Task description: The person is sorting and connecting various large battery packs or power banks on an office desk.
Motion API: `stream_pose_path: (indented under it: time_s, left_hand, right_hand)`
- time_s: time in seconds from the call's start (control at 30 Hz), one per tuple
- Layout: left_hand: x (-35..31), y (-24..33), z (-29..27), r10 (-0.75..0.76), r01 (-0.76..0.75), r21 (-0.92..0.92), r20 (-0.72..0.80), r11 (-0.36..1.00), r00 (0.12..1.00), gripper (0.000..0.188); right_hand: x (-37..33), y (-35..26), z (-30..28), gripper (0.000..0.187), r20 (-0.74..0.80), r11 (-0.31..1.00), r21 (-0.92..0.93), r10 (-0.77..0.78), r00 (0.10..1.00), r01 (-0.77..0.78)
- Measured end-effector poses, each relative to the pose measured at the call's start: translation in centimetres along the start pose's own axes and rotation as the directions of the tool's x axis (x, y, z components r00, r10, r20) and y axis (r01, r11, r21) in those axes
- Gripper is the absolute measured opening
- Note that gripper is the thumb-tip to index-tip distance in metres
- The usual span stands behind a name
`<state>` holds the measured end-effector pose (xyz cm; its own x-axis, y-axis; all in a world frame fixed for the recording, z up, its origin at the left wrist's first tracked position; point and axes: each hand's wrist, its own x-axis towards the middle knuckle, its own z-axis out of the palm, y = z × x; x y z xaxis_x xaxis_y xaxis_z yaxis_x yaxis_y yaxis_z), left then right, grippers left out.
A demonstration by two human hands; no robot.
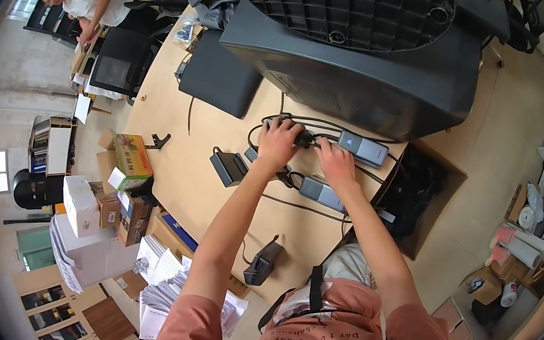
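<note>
Both of my hands meet over the wooden table. My left hand (277, 144) has its fingers curled on a small black plug (304, 138). From the other side, my right hand (335, 162) pinches the black cable (317, 143) where it meets that plug. Just right of my right hand lies a grey and black power bank (363, 149) with a small lit display. A second grey power bank (322, 192) sits nearer me, between my forearms. Left of my left wrist is a black box-shaped adapter (228, 167). Black cables loop around these things.
A large black computer case (350, 83) stands at the table's far side, beside a flat black case (220, 76). A small black device (263, 261) lies near me. Right of the table is an open cardboard box (435, 196). A seated person (99, 4) works at far left.
</note>
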<state>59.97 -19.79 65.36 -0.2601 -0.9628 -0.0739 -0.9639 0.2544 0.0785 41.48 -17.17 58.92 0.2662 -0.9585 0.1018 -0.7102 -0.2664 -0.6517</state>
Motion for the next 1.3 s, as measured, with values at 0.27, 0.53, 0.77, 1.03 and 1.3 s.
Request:
stream_pose_path:
  time_s: [0.27,0.53,0.77,1.03,1.3]
  left_hand:
    - [0.5,-4.3,-0.4,0.042,-0.044,-0.413,-0.014,0.91,0.999,0.046]
    - [0.7,-5.9,-0.3,0.027,-0.038,-0.543,-0.029,0.839,0.999,0.043]
    - [0.9,-5.4,-0.3,-0.016,-0.007,-0.552,-0.038,0.834,0.999,0.046]
    - [0.6,-4.8,-0.2,-0.037,0.02,-0.513,-0.023,0.858,0.999,0.046]
    - [0.4,-3.5,0.4,-0.053,0.03,-0.44,-0.041,0.898,0.998,0.048]
  right_hand:
    - [4.0,-0.6,0.8,0.008,-0.067,0.98,-0.083,-0.185,0.98,0.18]
    - [4.8,-1.2,2.1,0.012,-0.086,0.987,0.085,-0.126,0.988,0.134]
    - [5.4,-0.8,2.0,0.012,0.037,0.996,0.053,-0.08,0.996,0.078]
    - [5.0,-1.0,2.1,0.012,-0.038,0.99,0.078,-0.117,0.992,0.12]
    - [5.0,0.2,3.1,0.01,-0.023,0.96,-0.025,-0.279,0.96,0.278]
